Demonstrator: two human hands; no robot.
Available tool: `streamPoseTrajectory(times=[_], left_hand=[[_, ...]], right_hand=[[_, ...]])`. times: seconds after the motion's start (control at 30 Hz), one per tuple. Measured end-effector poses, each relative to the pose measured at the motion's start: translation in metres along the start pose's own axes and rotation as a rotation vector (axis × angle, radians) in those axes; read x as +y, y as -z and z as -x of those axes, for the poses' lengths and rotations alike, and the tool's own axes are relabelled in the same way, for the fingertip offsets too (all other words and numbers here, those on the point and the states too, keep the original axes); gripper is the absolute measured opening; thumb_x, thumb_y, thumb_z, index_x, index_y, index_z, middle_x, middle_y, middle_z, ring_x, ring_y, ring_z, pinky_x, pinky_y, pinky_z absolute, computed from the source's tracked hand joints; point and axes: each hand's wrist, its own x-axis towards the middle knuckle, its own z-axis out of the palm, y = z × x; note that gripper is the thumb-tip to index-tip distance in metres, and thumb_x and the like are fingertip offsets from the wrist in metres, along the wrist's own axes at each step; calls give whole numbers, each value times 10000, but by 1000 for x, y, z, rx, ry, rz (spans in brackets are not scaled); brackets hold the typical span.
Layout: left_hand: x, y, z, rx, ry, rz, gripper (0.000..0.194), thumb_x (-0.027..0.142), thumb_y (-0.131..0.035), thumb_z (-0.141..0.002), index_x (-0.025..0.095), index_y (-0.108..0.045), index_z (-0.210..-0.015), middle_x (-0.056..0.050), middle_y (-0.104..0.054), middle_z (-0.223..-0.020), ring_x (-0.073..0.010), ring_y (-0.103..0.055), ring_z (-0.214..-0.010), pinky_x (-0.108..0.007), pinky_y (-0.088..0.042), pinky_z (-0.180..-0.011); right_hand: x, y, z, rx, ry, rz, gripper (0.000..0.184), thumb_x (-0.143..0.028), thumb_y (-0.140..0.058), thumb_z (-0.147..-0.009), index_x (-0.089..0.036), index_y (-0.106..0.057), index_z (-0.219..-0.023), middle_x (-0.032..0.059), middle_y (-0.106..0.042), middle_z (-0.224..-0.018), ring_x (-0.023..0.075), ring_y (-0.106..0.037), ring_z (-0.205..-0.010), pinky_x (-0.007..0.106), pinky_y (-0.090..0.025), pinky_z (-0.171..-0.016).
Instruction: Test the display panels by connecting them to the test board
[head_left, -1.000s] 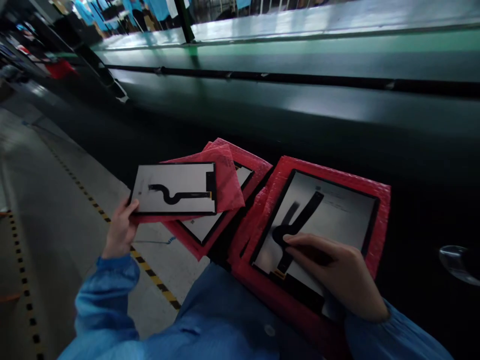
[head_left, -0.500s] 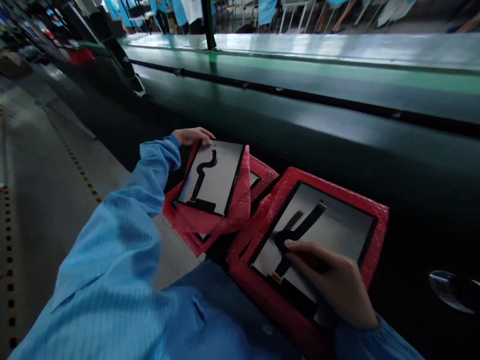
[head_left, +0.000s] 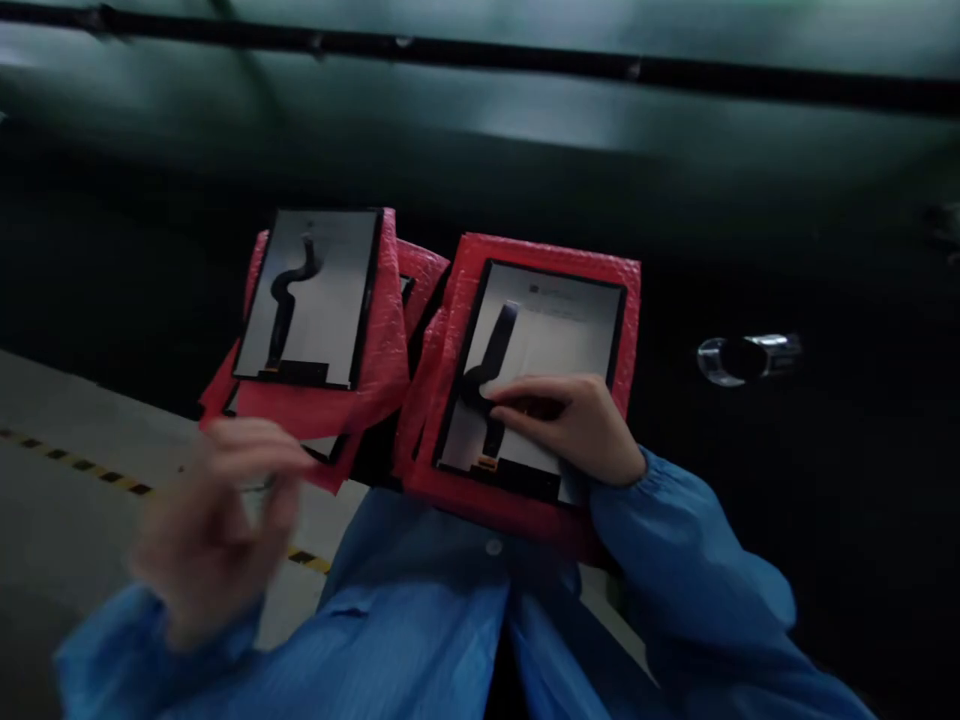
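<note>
My right hand (head_left: 574, 420) pinches the black flex cable (head_left: 491, 365) of the right-hand display panel (head_left: 577, 335). The panel lies with its pale back up on red bubble wrap (head_left: 628, 300). My left hand (head_left: 225, 515), blurred, hangs in front of the left stack with nothing visible in it and a gap between thumb and forefinger. On that stack a second display panel (head_left: 334, 290) shows its own curved flex cable (head_left: 283, 295). Beneath it, red bubble wrap (head_left: 386, 360) covers most of another panel, of which only corners show.
A clear tape-like ring (head_left: 724, 362) lies on the dark bench (head_left: 712, 250) to the right. Behind, a black rail (head_left: 480, 62) crosses the greenish surface. Yellow-and-black tape (head_left: 90, 468) marks the floor at the left.
My left hand has left the upper edge of the left panel and come back toward my body. My right hand stays on the flex cable. The view has turned downward and to the right.
</note>
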Motion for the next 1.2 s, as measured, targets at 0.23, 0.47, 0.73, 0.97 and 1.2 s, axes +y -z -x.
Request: streamPoseTrajectory(times=[0.23, 0.47, 0.73, 0.97, 1.2], left_hand=[[25, -100, 27, -283, -28, 51, 182, 52, -637, -873, 188, -623, -993, -35, -682, -917, -180, -593, -892, -352, -501, -809], [25, -112, 11, -236, 86, -9, 132, 133, -623, -905, 203, -565, -1001, -22, -655, -920, -180, -587, -868, -337, -465, -820], [17, -126, 5, -228, 214, -68, 432, 239, -627, -914, 211, -467, -1315, -43, -635, -1042, -213, -602, -999, -351, -458, -918], [27, -117, 1, -198, 433, 294, 254, 233, -584, -945, 236, -569, -1198, -17, -636, -949, -146, -600, -827, -272, -487, -770], [33, -115, -1, -500, 804, 1069, 346, 398, -489, -992, 248, -613, -1278, -106, -721, -1100, -83, -552, -496, -205, -340, -365]], right_hand=[[-2, -1, -1, 10, -1, -56, 115, -194, -751, -804, -150, -784, -905, 12, -764, -780, 103, -676, -630, 174, -536, -582], [-1, 0, -1, -3, 0, -57, 97, -205, -741, -813, -168, -777, -895, 9, -768, -820, 113, -701, -683, 184, -550, -620], [-1, 2, 0, -40, 22, -62, 88, -174, -729, -821, -162, -771, -898, 18, -760, -822, 116, -704, -710, 199, -551, -648], [1, 5, 9, 579, 271, -18, 88, -121, -680, -860, -189, -719, -899, 47, -764, -1036, 177, -748, -889, 274, -626, -752], [7, 1, 17, 610, 533, 380, 165, -129, -688, -865, -257, -734, -958, 24, -728, -1187, 204, -756, -920, 281, -661, -713]])
